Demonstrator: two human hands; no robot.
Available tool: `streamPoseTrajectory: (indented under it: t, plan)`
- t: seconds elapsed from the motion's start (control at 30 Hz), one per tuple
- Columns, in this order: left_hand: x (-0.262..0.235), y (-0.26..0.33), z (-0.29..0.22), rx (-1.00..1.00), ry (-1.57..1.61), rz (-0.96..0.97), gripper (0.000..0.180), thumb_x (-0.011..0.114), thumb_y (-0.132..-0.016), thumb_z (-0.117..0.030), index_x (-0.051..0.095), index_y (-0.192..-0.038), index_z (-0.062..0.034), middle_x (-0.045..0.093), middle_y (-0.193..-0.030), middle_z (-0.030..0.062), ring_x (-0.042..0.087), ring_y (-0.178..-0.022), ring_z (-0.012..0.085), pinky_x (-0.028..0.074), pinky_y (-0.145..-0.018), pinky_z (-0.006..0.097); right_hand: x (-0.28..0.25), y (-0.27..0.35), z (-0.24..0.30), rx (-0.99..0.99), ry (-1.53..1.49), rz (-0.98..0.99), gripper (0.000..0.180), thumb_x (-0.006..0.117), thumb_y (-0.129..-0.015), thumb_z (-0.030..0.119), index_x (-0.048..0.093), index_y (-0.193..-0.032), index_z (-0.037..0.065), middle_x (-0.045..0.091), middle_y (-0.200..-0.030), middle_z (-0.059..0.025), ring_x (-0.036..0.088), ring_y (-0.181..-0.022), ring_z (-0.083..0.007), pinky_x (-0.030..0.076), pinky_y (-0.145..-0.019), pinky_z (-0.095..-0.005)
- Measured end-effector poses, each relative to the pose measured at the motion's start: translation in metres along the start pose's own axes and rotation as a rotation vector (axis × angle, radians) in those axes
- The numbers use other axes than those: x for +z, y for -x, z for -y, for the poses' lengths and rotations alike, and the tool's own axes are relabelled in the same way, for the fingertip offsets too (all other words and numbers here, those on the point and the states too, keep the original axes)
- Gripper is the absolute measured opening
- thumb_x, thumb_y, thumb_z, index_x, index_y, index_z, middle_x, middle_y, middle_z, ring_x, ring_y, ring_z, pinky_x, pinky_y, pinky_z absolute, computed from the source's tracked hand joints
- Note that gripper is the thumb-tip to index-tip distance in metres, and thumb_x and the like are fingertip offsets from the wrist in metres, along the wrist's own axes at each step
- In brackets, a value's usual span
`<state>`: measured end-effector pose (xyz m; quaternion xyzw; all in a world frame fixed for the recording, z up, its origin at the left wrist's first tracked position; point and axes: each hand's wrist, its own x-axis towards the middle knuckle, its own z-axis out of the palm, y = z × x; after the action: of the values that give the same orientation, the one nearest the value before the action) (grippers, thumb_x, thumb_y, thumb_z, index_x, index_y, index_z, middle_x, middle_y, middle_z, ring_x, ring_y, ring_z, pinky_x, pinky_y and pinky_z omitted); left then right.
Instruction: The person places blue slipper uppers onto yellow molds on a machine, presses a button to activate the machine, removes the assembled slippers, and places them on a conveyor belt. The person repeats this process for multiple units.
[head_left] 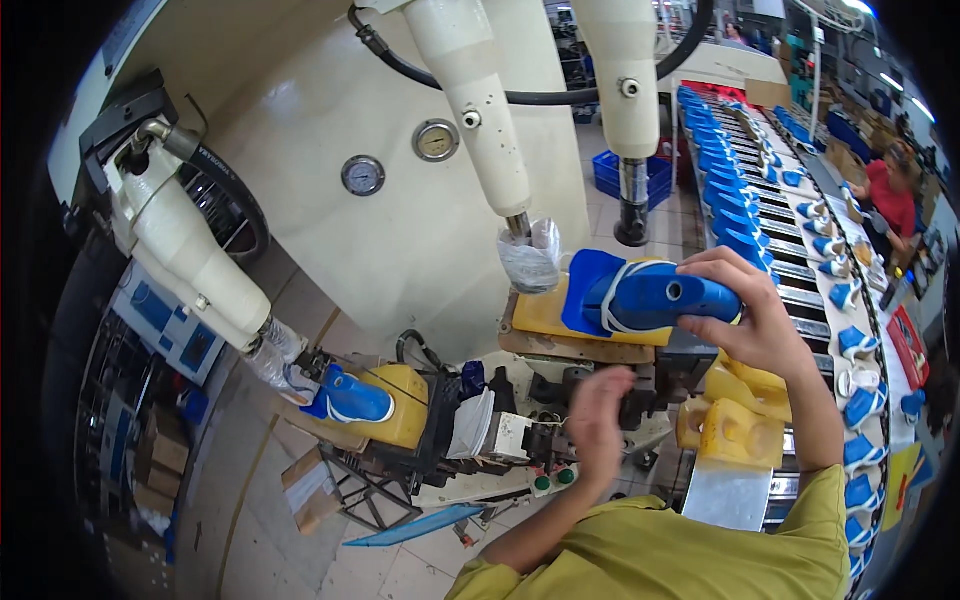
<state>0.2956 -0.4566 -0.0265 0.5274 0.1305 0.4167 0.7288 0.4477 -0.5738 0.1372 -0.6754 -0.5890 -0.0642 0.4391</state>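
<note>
My right hand (745, 305) is closed around the heel end of a blue shoe last (645, 297). The last has a round hole in its top, and a white-edged blue shoe is fitted round it. It is at a yellow pad block (535, 318) on the press; whether it touches the block I cannot tell. Lower and to the left, my left hand (597, 420) is raised, slightly blurred, fingers stretched out, holding nothing. A second blue last (358, 398) sits on another yellow block (412, 385) at the left, beneath a plastic-wrapped press arm.
Cream press cylinders (470, 110) hang above, one with a plastic-wrapped tip (530, 262). Loose yellow blocks (742, 435) lie by my right forearm. Rightward runs a conveyor (790, 290) carrying several blue shoes. Beyond it sits a person in red (890, 205). A blue crate (645, 180) stands behind.
</note>
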Motion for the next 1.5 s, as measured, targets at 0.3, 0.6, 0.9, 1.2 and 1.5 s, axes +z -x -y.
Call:
streamPoseTrajectory:
  t: [0.3, 0.6, 0.9, 1.2, 1.5]
  plan:
    - [-0.080, -0.087, -0.064, -0.047, -0.173, -0.268, 0.040, 0.047, -0.102, -0.028, 0.053, -0.131, -0.0008, 0.053, -0.134, 0.0162, 0.051, -0.126, 0.0263, 0.037, -0.110, 0.040, 0.034, -0.023, -0.071, -0.004, -0.105, -0.007, 0.039, 0.079, -0.077, 0.008, 0.064, -0.112, -0.001, 0.064, -0.109, -0.0126, 0.065, -0.099, -0.0263, 0.050, -0.087, -0.0333]
    - [-0.111, -0.221, -0.014, -0.435, -0.542, -0.146, 0.044, 0.039, -0.100, -0.026, 0.050, -0.137, -0.0050, 0.058, -0.132, 0.0176, 0.055, -0.121, 0.0269, 0.037, -0.108, 0.040, 0.065, -0.029, -0.073, 0.068, -0.061, -0.088, 0.035, 0.079, -0.081, 0.014, 0.065, -0.111, 0.001, 0.064, -0.099, -0.0111, 0.065, -0.090, -0.0229, 0.051, -0.078, -0.0320]
    - [-0.122, -0.244, 0.000, -0.492, -0.750, 0.006, 0.039, 0.038, -0.097, -0.021, 0.061, -0.125, -0.0089, 0.064, -0.116, 0.0075, 0.059, -0.103, 0.0180, 0.047, -0.090, 0.036, 0.098, -0.025, -0.128, 0.196, -0.470, -0.003, 0.035, 0.074, -0.088, 0.019, 0.064, -0.115, -0.002, 0.059, -0.110, -0.0076, 0.055, -0.096, -0.0119, 0.046, -0.081, -0.0252]
    - [-0.105, -0.230, -0.016, -0.538, -0.678, 0.038, 0.037, 0.043, -0.096, -0.024, 0.061, -0.126, -0.0114, 0.064, -0.114, 0.0043, 0.059, -0.106, 0.0186, 0.046, -0.093, 0.038, 0.090, -0.023, -0.178, 0.304, -0.513, -0.024, 0.037, 0.066, -0.096, 0.027, 0.063, -0.119, -0.001, 0.069, -0.101, -0.0034, 0.059, -0.093, -0.0102, 0.048, -0.083, -0.0274]
    - [-0.111, -0.236, -0.010, -0.532, -0.673, 0.003, 0.033, 0.044, -0.096, -0.027, 0.063, -0.118, -0.0116, 0.064, -0.107, 0.0036, 0.059, -0.100, 0.0181, 0.045, -0.092, 0.040, 0.096, -0.012, -0.178, 0.244, -0.220, -0.033, 0.045, 0.060, -0.098, 0.034, 0.061, -0.125, -0.002, 0.048, -0.141, -0.0205, 0.044, -0.133, -0.0301, 0.034, -0.110, -0.0394]
